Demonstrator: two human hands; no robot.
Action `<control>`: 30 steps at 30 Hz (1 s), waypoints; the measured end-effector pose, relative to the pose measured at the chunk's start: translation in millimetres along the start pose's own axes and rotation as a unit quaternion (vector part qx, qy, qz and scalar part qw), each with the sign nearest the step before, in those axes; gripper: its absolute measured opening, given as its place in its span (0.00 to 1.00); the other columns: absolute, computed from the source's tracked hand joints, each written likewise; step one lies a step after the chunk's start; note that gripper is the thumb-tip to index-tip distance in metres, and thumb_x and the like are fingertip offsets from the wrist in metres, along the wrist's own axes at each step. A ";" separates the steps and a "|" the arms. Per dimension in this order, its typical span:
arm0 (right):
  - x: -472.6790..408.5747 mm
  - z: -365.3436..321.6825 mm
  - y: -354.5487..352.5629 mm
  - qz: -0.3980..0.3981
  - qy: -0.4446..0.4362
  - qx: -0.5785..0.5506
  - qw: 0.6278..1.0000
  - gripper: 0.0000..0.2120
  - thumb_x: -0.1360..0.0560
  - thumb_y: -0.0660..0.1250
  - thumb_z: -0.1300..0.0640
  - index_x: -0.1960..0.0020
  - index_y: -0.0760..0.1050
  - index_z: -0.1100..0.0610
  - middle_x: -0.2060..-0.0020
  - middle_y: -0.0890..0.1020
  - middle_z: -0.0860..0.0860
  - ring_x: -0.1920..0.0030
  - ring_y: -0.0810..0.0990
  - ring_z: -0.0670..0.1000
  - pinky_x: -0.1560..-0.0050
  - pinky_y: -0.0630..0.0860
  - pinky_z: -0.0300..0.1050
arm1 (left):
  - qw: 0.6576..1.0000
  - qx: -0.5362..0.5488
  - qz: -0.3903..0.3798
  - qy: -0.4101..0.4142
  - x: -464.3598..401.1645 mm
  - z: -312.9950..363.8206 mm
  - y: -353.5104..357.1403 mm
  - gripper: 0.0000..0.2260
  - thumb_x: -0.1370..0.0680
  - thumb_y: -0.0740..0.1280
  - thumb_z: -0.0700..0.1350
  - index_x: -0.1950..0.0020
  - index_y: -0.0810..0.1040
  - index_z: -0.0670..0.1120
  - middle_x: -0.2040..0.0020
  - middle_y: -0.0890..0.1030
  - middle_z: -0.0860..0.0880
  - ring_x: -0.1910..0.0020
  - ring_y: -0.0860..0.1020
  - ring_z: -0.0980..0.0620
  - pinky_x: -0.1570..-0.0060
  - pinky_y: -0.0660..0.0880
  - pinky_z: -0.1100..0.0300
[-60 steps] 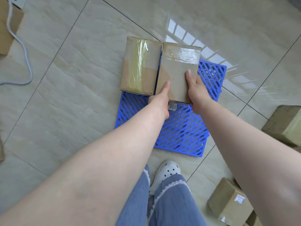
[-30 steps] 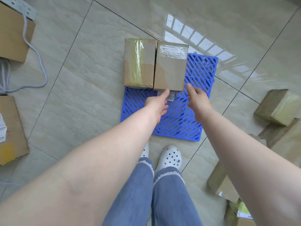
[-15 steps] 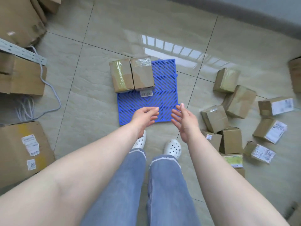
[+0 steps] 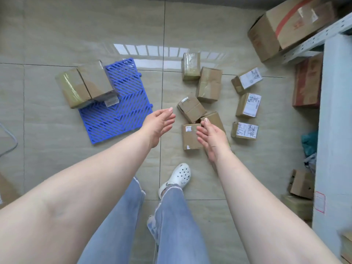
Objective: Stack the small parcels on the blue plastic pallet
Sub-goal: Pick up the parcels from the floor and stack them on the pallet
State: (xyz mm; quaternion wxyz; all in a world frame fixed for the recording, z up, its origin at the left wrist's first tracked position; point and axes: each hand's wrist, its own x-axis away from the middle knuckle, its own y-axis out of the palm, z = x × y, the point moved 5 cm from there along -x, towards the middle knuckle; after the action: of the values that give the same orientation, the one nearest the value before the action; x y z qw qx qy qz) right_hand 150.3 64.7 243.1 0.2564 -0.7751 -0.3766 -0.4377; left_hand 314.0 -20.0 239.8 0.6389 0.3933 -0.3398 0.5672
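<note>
The blue plastic pallet [image 4: 122,113] lies on the tiled floor at left. Two brown parcels sit side by side at its far left corner: a tape-wrapped one [image 4: 73,90] and a plainer one [image 4: 97,81] with a label at its near end. Several small parcels lie scattered on the floor at right, among them one [image 4: 190,137] just below my hands and one [image 4: 191,109] beyond it. My left hand [image 4: 159,123] hangs empty, fingers relaxed, near the pallet's right edge. My right hand [image 4: 213,137] is empty too, palm inward, above the near parcels.
Labelled parcels [image 4: 247,104] lie further right. A large carton [image 4: 289,25] sits on a metal shelf rail at top right, with a red-brown box [image 4: 307,80] below. A pale blue-grey unit [image 4: 335,130] stands along the right. My legs and white clog [image 4: 179,177] are below.
Both hands let go of the second parcel on the pallet and drew back. The view and both hands swung right, from the pallet toward the scattered parcels.
</note>
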 end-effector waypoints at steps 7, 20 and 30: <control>-6.0 -32.9 -73.0 0.029 -0.016 -0.038 0.999 0.22 0.20 0.64 0.50 0.32 0.72 0.62 0.46 0.80 0.57 0.51 0.79 0.50 0.49 0.76 0.38 | 0.999 -0.028 -0.025 0.017 3.1 -2.8 69.8 0.07 0.22 0.69 0.48 0.47 0.78 0.48 0.47 0.82 0.47 0.44 0.81 0.50 0.48 0.77 0.62; -77.0 -95.6 -83.8 0.054 -0.023 -0.056 0.997 0.23 0.21 0.65 0.50 0.33 0.72 0.63 0.43 0.80 0.58 0.41 0.80 0.54 0.45 0.77 0.42 | 0.996 -0.085 -0.032 0.007 -65.9 52.5 126.8 0.07 0.22 0.69 0.50 0.50 0.77 0.48 0.50 0.83 0.48 0.48 0.82 0.52 0.46 0.78 0.62; -190.4 -113.3 -84.1 0.051 -0.044 0.014 0.998 0.22 0.22 0.66 0.48 0.33 0.71 0.59 0.39 0.78 0.56 0.36 0.77 0.53 0.34 0.73 0.49 | 0.980 -0.198 -0.008 0.035 -168.2 66.1 151.7 0.14 0.23 0.70 0.52 0.43 0.77 0.45 0.41 0.79 0.46 0.41 0.77 0.50 0.36 0.74 0.55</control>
State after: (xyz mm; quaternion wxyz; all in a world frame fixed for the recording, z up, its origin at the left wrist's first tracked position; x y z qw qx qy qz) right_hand -36.1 -37.0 137.9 0.2718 -0.8083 -0.3540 -0.3841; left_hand 143.1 -148.5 139.9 0.7201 0.2414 -0.4196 0.4972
